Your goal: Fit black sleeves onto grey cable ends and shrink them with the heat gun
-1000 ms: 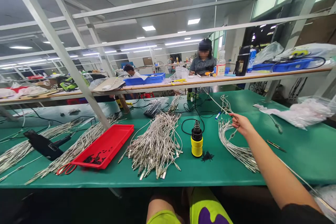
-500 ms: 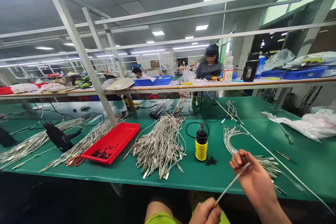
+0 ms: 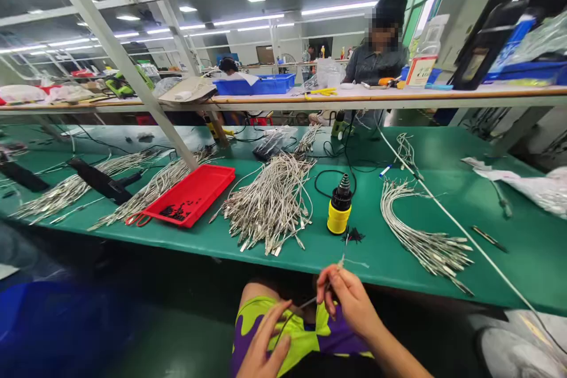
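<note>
In my right hand [image 3: 348, 295] a thin grey-white cable [image 3: 309, 303] is pinched between thumb and fingers, and fine loose wire ends stick out above the fingertips. The cable slants down to my left hand [image 3: 266, 342], whose thumb and fingers are spread apart with the cable running loosely between them. Both hands are over my lap, in front of the table edge. Beyond the right hand stands a yellow and black hot-air gun [image 3: 339, 212], nozzle up. Small black tube pieces [image 3: 353, 235] lie beside it.
A big heap of cables [image 3: 270, 207] lies mid-table, with a red tray [image 3: 212, 180] of black pieces to its left. A curved cable bundle [image 3: 411, 236] and a tweezer-like tool [image 3: 489, 238] lie right. One long white cord [image 3: 465, 221] crosses there. Behind the shelf [image 3: 266, 105] is a person [image 3: 376, 62].
My view has tilted down. Both hands have moved left and closer to my lap. My left hand has loosened from its grip on the cable; the right pinches near its wire end.
</note>
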Demonstrator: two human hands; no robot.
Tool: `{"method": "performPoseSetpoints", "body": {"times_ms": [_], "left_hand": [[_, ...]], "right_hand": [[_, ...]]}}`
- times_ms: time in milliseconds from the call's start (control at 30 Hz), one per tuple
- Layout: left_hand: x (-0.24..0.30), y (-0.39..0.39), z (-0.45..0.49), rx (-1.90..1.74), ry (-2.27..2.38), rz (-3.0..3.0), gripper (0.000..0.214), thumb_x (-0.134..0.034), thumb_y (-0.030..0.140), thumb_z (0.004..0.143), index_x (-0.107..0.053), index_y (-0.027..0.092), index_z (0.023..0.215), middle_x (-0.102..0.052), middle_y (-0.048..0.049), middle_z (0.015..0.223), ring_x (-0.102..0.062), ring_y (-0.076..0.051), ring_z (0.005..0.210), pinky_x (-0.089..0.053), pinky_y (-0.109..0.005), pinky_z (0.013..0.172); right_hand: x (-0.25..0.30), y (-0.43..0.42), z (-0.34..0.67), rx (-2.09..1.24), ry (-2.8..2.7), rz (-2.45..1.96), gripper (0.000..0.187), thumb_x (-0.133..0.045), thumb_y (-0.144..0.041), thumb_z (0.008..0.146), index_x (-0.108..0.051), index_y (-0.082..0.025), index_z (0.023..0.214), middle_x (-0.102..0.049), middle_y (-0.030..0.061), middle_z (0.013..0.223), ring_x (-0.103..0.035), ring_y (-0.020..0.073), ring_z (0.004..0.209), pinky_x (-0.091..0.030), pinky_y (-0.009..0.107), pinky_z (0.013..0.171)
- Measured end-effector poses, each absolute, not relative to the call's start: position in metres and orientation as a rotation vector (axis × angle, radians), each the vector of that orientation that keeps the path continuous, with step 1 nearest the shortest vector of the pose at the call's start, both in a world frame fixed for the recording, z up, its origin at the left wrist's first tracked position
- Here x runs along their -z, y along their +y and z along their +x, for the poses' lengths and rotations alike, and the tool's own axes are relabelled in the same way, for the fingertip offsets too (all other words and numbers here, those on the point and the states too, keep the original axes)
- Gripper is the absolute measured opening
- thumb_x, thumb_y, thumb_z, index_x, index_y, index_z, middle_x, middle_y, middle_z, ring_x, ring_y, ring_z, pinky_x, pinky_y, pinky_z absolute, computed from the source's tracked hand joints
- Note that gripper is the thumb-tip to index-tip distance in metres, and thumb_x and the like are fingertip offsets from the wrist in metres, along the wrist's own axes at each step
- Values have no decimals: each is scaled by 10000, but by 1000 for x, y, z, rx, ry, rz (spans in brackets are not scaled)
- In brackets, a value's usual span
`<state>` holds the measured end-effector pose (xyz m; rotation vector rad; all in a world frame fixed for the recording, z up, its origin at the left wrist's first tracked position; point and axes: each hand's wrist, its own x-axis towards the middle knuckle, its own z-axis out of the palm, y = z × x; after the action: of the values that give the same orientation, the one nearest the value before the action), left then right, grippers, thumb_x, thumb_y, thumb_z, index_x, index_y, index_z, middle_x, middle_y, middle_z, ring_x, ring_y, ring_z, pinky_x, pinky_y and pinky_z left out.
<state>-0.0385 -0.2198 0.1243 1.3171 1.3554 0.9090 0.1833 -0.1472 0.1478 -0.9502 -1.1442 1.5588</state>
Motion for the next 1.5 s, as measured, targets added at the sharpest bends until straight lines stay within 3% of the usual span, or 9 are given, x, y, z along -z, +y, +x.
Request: {"method": "performPoseSetpoints", "body": {"times_ms": [133, 333, 500, 667, 867, 1067, 1267, 1400, 1500], "left_hand": [[-150, -171, -1, -987, 1165, 1367, 466, -601, 497, 974, -658, 255, 1368, -626, -124, 1440, -600, -291, 1294, -522, -372, 1066], [-157, -131, 37, -826, 901, 1031, 397, -710, 489, 894, -786, 137, 1062, -737, -124, 1024, -657, -171, 615, -502, -231, 471], [-137, -130, 48, -893, 904, 820, 307, -795, 422, 846, -789, 124, 919, -716, -80, 869, -649, -164, 748, -523, -205, 618], [-126, -123, 47, -1114, 1056, 687, 318, -877, 416, 760, -749, 139, 847, -698, -55, 866, -649, -162, 778, -553, -238, 706], [-134, -128, 49, -1087, 998, 665, 361, -863, 370, 783, -571, 163, 735, -637, 7, 851, -600, -81, 548, -473, -206, 526], [-134, -129, 48, -1044, 818, 751, 529, -832, 546, 788, -431, 202, 756, -676, 23, 667, -521, -52, 364, -299, -143, 401], [-134, -111, 41, -1007, 650, 820, 610, -889, 589, 703, -412, 210, 744, -636, 27, 546, -477, -43, 393, -291, -142, 448], [-129, -115, 47, -1027, 634, 754, 544, -832, 566, 794, -403, 232, 803, -625, 55, 531, -329, -13, 324, -248, -129, 384], [-129, -122, 51, -1033, 670, 691, 499, -811, 503, 840, -389, 238, 817, -624, 62, 533, -247, -8, 322, -191, -123, 350]], "right_hand": [[-130, -143, 169, -1468, -1372, -1026, 495, -503, -588, 1018, -661, -170, 804, -614, -10, 558, -454, 86, 424, -309, 221, 449], [-113, -148, 174, -1500, -1458, -1033, 676, -362, -637, 1043, -542, -191, 568, -489, -24, 465, -433, 97, 443, -318, 240, 480], [-103, -145, 204, -1585, -1578, -1078, 723, -294, -689, 1022, -629, -181, 631, -571, 0, 487, -475, 118, 408, -386, 244, 450], [-85, -96, 274, -1107, -1576, -1542, 346, -561, -471, 961, -738, -174, 969, -735, 84, 922, -671, 202, 780, -529, 316, 718], [-52, -29, 332, -610, -1533, -2010, 241, -632, -379, 989, -669, -163, 1089, -675, 76, 1120, -647, 232, 1026, -525, 450, 934], [-45, -9, 325, -511, -1556, -2102, 170, -659, -320, 977, -664, -154, 940, -679, 37, 980, -657, 197, 910, -540, 399, 862], [-59, 1, 328, -525, -1411, -1935, 207, -639, -174, 784, -530, -224, 616, -593, 46, 700, -611, 232, 708, -429, 350, 696], [-66, -8, 335, -664, -1220, -1792, 125, -663, -340, 777, -632, -223, 749, -637, 50, 709, -607, 243, 686, -453, 368, 685], [-70, -29, 328, -869, -1054, -1645, 393, -691, -484, 802, -695, -177, 1047, -706, 69, 833, -652, 236, 720, -521, 373, 692]]}}
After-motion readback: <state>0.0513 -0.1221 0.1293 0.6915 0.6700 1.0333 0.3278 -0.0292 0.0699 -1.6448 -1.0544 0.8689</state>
